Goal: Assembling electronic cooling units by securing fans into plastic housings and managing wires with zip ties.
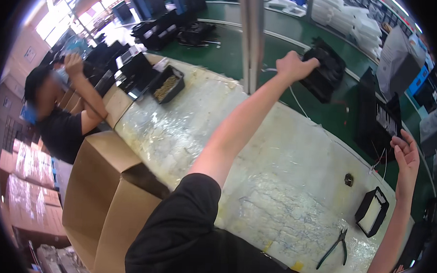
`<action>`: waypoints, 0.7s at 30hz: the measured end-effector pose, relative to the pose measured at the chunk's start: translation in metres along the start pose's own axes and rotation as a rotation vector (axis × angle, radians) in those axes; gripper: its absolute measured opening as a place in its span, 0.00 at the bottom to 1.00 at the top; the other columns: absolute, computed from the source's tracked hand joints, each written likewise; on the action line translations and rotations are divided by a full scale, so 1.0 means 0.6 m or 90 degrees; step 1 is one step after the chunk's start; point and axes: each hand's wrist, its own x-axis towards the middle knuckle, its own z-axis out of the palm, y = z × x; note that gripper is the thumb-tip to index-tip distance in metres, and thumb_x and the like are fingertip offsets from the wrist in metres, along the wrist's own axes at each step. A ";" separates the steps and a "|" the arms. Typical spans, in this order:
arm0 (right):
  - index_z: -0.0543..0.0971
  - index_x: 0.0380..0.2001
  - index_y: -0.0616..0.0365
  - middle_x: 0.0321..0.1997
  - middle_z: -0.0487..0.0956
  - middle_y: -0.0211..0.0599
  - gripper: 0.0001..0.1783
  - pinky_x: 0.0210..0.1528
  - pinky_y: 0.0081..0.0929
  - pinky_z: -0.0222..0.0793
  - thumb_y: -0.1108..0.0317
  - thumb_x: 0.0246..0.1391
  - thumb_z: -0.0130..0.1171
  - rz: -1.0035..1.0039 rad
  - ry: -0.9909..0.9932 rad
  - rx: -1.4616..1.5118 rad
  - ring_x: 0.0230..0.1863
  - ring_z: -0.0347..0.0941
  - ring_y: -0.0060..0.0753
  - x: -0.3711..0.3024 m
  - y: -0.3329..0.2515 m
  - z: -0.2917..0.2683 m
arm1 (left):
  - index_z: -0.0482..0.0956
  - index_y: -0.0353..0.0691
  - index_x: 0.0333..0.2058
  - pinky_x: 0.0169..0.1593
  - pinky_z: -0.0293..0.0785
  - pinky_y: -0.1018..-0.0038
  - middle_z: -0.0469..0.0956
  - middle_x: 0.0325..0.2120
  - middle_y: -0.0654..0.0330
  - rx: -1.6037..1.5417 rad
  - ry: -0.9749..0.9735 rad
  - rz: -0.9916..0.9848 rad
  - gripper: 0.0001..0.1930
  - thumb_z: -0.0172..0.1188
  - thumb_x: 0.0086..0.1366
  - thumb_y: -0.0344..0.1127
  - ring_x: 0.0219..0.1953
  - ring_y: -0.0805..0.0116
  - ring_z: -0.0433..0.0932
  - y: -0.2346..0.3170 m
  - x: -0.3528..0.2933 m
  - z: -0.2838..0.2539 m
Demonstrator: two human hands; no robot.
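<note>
My left hand (297,67) reaches far out over the green conveyor and grips the near edge of a black plastic housing (328,75). A thin white wire trails from that side. At the right, my right hand (407,152) is raised with its fingers loosely bent and apart, close to the near edge of a second black housing (370,118). That housing has a slotted, pale-striped part and loose thin wires. I see nothing held in the right hand, though its fingertips may touch the housing.
The plastic-covered worktable (270,187) carries pliers (334,249), a small black tray (372,211) and a black bin of small brass-coloured parts (168,84). A metal post (252,40) rises at the far edge. An open cardboard box (104,180) stands left; another person (66,105) works beyond.
</note>
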 end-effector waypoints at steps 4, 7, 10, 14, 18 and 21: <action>0.66 0.63 0.63 0.56 0.74 0.40 0.30 0.65 0.28 0.58 0.66 0.59 0.59 -0.160 0.032 -0.075 0.61 0.67 0.30 0.022 -0.109 0.075 | 0.77 0.29 0.37 0.48 0.74 0.68 0.80 0.35 0.45 -0.123 0.022 0.132 0.36 0.71 0.39 0.59 0.42 0.55 0.80 0.039 -0.140 -0.070; 0.64 0.64 0.64 0.56 0.74 0.41 0.38 0.65 0.28 0.58 0.59 0.54 0.64 -0.270 0.039 -0.128 0.61 0.67 0.31 0.049 -0.172 0.138 | 0.76 0.28 0.38 0.47 0.74 0.67 0.79 0.34 0.45 -0.118 -0.022 0.245 0.37 0.72 0.39 0.57 0.41 0.55 0.80 0.061 -0.259 -0.145; 0.62 0.65 0.64 0.55 0.75 0.41 0.49 0.63 0.27 0.59 0.49 0.43 0.68 -0.110 -0.205 -0.080 0.58 0.69 0.32 0.021 -0.218 0.149 | 0.75 0.29 0.35 0.45 0.74 0.67 0.79 0.32 0.47 -0.105 -0.113 0.311 0.33 0.72 0.41 0.54 0.39 0.55 0.80 0.080 -0.368 -0.205; 0.63 0.63 0.65 0.52 0.76 0.38 0.57 0.60 0.27 0.63 0.42 0.32 0.70 -0.021 -0.314 0.055 0.54 0.72 0.31 -0.073 -0.209 0.183 | 0.75 0.27 0.31 0.42 0.75 0.65 0.79 0.28 0.44 -0.119 -0.210 0.298 0.33 0.70 0.39 0.55 0.35 0.50 0.80 0.047 -0.451 -0.240; 0.65 0.60 0.62 0.49 0.76 0.37 0.52 0.58 0.27 0.65 0.48 0.33 0.72 0.095 -0.283 0.071 0.52 0.73 0.30 -0.166 -0.208 0.216 | 0.77 0.24 0.30 0.36 0.76 0.67 0.79 0.26 0.45 -0.010 -0.332 0.259 0.39 0.70 0.42 0.64 0.31 0.55 0.81 -0.001 -0.496 -0.259; 0.71 0.54 0.61 0.46 0.78 0.34 0.37 0.53 0.23 0.67 0.63 0.37 0.73 0.048 -0.297 0.049 0.48 0.73 0.25 -0.203 -0.206 0.213 | 0.76 0.23 0.32 0.35 0.76 0.68 0.79 0.24 0.45 -0.004 -0.422 0.252 0.45 0.73 0.37 0.68 0.30 0.56 0.81 -0.028 -0.512 -0.255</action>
